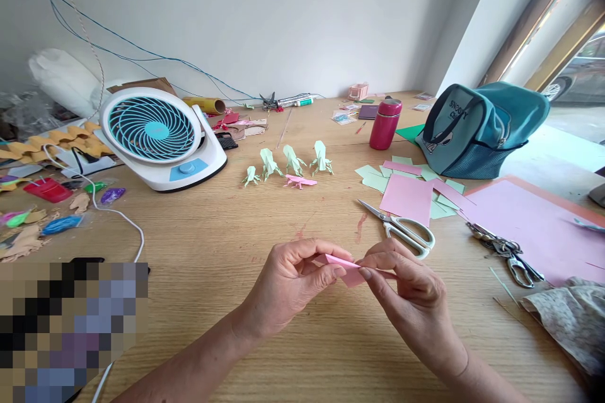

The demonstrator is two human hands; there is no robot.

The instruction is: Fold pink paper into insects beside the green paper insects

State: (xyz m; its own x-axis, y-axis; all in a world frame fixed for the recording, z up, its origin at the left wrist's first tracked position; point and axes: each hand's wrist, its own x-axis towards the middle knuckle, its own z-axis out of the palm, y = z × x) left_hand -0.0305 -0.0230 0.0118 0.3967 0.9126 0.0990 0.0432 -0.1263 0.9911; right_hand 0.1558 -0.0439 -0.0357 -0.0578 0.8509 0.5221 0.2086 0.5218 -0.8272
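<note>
A small piece of folded pink paper is held up just above the tabletop between both hands. My left hand pinches its left part between thumb and fingers. At its right part, my right hand grips it with thumb and fingertips, which hide some of the folds. Beyond the hands stand several pale green folded-paper insects in a row, with a pink folded-paper insect lying in front of them. White-handled scissors rest just past my right hand, blades pointing left and away.
Pink sheets and green paper pieces lie at the right, near a magenta flask and a teal bag. Keys lie nearer the right edge. A white fan stands at the left, with a white cable running past it.
</note>
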